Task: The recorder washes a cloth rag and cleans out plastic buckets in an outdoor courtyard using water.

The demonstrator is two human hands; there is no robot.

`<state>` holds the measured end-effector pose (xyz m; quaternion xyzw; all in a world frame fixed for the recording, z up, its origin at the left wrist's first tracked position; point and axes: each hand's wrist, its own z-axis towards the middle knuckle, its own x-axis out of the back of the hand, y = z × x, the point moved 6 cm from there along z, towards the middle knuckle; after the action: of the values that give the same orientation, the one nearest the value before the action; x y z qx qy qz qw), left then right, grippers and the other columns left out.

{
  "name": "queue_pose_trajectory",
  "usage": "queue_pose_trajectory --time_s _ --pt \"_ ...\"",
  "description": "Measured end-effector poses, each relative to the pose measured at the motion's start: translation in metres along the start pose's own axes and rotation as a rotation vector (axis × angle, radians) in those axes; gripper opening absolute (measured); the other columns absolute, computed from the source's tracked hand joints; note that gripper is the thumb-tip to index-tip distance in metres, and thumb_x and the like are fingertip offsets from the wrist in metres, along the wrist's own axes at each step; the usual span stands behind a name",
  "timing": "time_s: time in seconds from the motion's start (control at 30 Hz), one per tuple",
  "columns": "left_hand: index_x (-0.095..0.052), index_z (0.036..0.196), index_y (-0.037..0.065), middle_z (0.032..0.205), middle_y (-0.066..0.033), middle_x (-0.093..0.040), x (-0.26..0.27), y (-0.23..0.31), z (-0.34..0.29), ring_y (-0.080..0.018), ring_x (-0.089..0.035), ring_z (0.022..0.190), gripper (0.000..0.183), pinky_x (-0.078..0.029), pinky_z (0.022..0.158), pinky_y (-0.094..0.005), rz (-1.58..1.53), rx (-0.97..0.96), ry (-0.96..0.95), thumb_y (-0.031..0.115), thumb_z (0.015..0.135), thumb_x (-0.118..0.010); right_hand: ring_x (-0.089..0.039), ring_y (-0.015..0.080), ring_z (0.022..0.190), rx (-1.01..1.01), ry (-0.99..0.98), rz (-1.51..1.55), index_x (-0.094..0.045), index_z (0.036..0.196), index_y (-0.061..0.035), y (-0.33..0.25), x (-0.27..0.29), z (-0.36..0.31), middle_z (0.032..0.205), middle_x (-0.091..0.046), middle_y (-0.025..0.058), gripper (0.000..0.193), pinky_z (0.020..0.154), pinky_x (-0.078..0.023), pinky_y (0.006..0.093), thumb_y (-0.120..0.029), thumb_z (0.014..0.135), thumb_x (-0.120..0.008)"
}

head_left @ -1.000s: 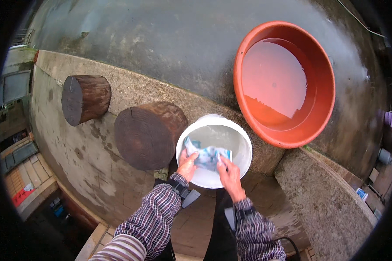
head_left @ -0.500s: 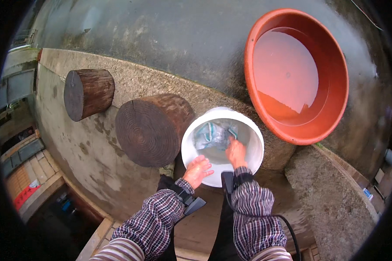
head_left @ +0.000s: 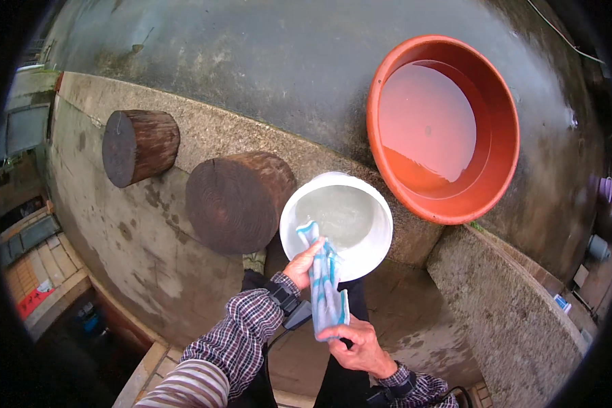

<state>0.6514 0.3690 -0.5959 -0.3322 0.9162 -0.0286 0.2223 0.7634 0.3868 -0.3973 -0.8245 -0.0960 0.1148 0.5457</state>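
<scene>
A wet, pale cloth (head_left: 326,282) with blue-green stripes and edging is stretched between my two hands. My left hand (head_left: 304,264) is closed on its upper part, at the near rim of the white bucket (head_left: 386,234). Lower down and nearer to me, my right hand (head_left: 360,347) pinches the bottom end of the cloth between thumb and fingers. The cloth's top end overlaps the bucket's left inner wall. Cloudy water (head_left: 340,211) fills part of the bucket.
A large orange-red tub (head_left: 493,180) holding water stands beyond the bucket on the right. Two log stumps (head_left: 228,204) (head_left: 139,148) stand to the left along a concrete ledge (head_left: 251,126). A low concrete wall (head_left: 503,292) runs at the right.
The cloth has come up out of the bucket's water and now hangs between both hands. My left hand has closed on it, and my right hand has moved down toward me.
</scene>
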Motion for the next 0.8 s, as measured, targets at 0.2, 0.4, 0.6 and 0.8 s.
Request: queue_pose_trajectory --time_s 0.2,0.4,0.6,0.8 --pt "-0.048 0.111 0.000 0.100 -0.0098 -0.058 0.006 0.000 -0.025 -0.0207 -0.058 0.090 0.031 -0.046 0.082 -0.0342 0.178 -0.064 -0.024 0.011 0.082 -0.055 -0.055 0.0131 0.061 -0.046 0.104 -0.067 -0.062 0.082 -0.0037 -0.004 0.064 0.032 0.073 -0.058 0.0080 0.023 0.056 -0.044 0.0236 0.000 0.064 -0.048" --pt "-0.041 0.121 0.003 0.115 -0.0059 -0.051 -0.036 -0.011 -0.061 -0.0168 -0.050 0.103 0.044 -0.040 0.089 -0.0324 0.229 -0.088 -0.156 0.014 0.082 -0.057 -0.053 0.0129 0.067 -0.205 0.286 -0.137 -0.059 0.092 -0.0026 0.105 0.105 0.091 0.086 -0.059 0.0070 0.021 0.059 -0.044 0.0258 -0.006 0.072 -0.053" --pt "-0.041 0.121 0.004 0.115 -0.0050 -0.050 -0.047 -0.014 -0.071 -0.0160 -0.051 0.103 0.041 -0.040 0.090 -0.0320 0.136 -0.106 -0.266 0.013 0.083 -0.054 -0.053 0.0217 0.081 -0.223 0.151 -0.283 -0.059 0.103 -0.0135 0.165 0.058 0.105 0.093 -0.059 0.0107 0.029 0.073 -0.043 0.0311 -0.014 0.073 -0.056" --pt "-0.043 0.119 0.005 0.114 -0.0051 -0.052 -0.041 -0.021 -0.065 -0.0172 -0.051 0.103 0.036 -0.040 0.090 -0.0333 0.120 -0.082 -0.108 0.014 0.085 -0.049 -0.045 0.0240 0.108 -0.246 0.258 0.452 -0.041 0.124 -0.0054 0.193 0.041 0.092 0.115 -0.048 0.0147 0.055 0.094 -0.033 0.0331 -0.043 0.085 -0.044"
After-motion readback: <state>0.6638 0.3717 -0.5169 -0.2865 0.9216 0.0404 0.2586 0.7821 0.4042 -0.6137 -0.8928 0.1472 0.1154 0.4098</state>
